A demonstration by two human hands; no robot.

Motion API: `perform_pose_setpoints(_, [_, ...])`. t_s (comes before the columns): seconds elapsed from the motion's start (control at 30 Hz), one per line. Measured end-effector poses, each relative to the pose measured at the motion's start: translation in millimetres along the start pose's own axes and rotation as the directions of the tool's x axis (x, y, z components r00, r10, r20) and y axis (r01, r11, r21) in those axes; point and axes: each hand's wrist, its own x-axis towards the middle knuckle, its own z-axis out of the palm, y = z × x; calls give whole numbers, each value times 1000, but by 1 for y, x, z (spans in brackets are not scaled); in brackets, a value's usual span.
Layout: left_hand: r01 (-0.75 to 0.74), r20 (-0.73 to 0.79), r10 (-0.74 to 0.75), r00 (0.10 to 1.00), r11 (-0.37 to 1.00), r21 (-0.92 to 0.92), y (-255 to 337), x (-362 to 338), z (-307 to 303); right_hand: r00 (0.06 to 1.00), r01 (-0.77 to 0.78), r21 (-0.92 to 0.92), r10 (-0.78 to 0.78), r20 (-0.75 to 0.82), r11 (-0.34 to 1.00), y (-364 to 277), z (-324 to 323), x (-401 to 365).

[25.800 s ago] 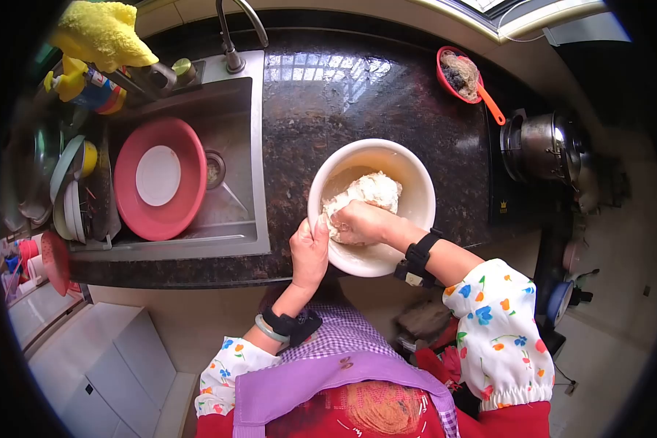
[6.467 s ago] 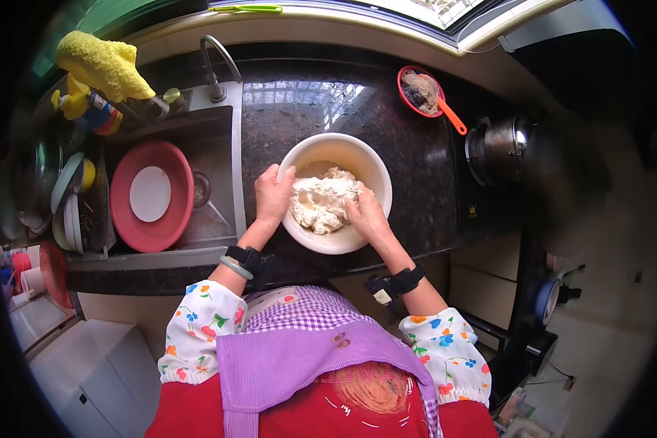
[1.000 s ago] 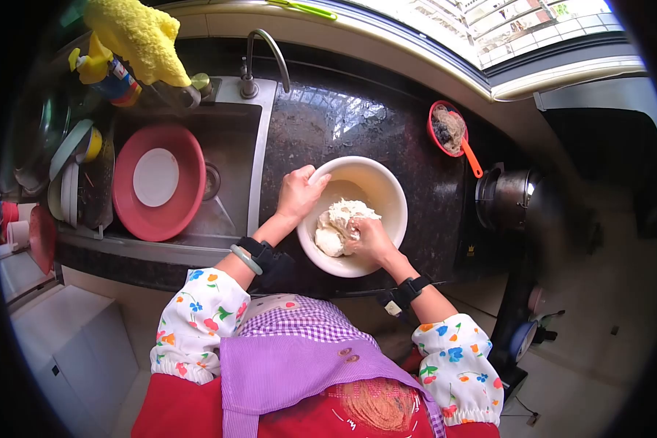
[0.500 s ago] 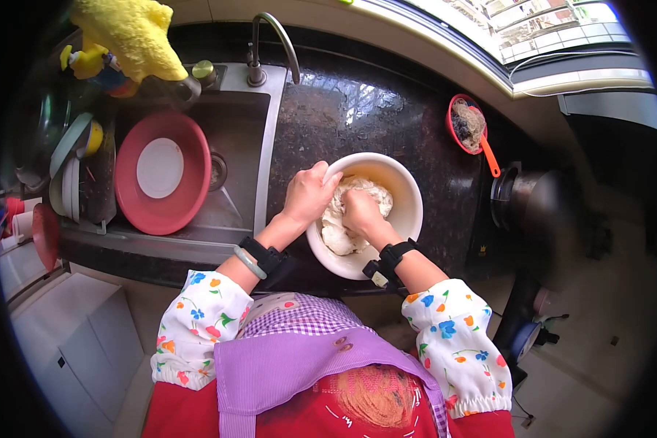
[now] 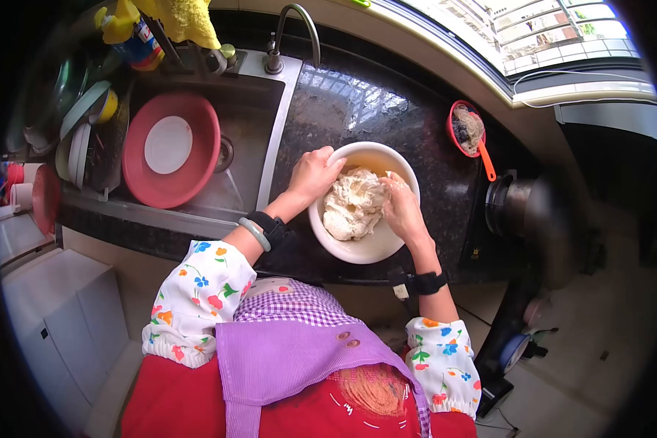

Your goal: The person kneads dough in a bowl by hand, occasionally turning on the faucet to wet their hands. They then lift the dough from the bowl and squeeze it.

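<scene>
A: Where is the dough [image 5: 354,204]?

B: Inside the white bowl [image 5: 376,250], as a rough, lumpy mass; it leaves part of the bowl's inner wall bare towards the person. The bowl itself stands on the dark counter [image 5: 387,120], between the sink [image 5: 248,117] and the pot [image 5: 517,201].

A: And the left hand [image 5: 314,177]?

B: It is closed on the bowl's rim, at the left side, with the thumb lying along the edge. A pale bangle [image 5: 256,234] and a black band [image 5: 272,228] encircle the wrist.

A: What of the right hand [image 5: 404,208]?

B: It reaches over the near right of the bowl, its bent fingers touching the dough's right edge. From where I stand, I cannot tell whether they pinch it or merely press against it. This wrist, too, bears a black band [image 5: 425,283].

A: Which objects surround the bowl?

B: To the left, a red basin [image 5: 140,179] sits in the sink, holding a white plate [image 5: 168,144]; the tap [image 5: 314,40] arches at the sink's far right corner. Beyond the bowl to the right, a red scoop [image 5: 487,164] contains pale and dark strands [image 5: 467,128]. The pot, farther right, is partly blurred.
</scene>
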Motion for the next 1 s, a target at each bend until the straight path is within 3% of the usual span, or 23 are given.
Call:
perform_pose_setpoints(0.03, [7, -2, -7, 1000, 1000, -1, 1, -1, 0, 1000, -12, -19, 11, -12, 1000, 8, 8, 11])
perform_pose_setpoints(0.1, [33, -4, -33, 999, 999, -24, 3, -1, 0, 959, -248, 123, 226, 174, 961, 7, 23, 34])
perform_pose_setpoints(0.13, [41, -13, -42, 999, 999, -32, 0, 0, 3, 959, -247, 122, 224, 173, 961, 6, 32, 44])
perform_pose_setpoints(0.2, [29, -49, -30, 998, 999, -19, 3, -2, 4, 933, -264, -104, 281, 224, 959, 1, 49, 57])
perform_pose_setpoints(0.3, [11, -75, -12, 997, 1000, -6, 4, -3, 3, 922, -185, 52, 155, 354, 981, -30, 16, 54])
perform_pose_setpoints(0.37, [2, -91, -1, 996, 1000, 16, 4, -3, 4, 934, -79, 93, 41, 354, 993, -36, 8, 32])
perform_pose_setpoints(0.43, [19, -65, -19, 998, 1000, -6, 4, -4, 3, 887, -103, 20, 82, 455, 995, -47, -6, 12])
perform_pose_setpoints(0.63, [55, -3, -55, 998, 996, -68, 5, -5, 0, 833, -80, -34, 86, 547, 996, -40, 4, -8])
perform_pose_setpoints(0.73, [13, -8, -14, 1000, 994, -106, 3, -5, 0, 851, 23, -29, -5, 525, 999, -34, 30, 2])
perform_pose_setpoints(0.9, [-8, -19, 6, 1000, 989, -148, 5, -4, 1, 894, -9, -19, 17, 447, 1000, -25, 55, 37])
perform_pose_setpoints(1.0, [14, -60, -22, 998, 992, -124, 10, -6, 1, 958, -28, 33, 17, 285, 999, -10, 81, 52])
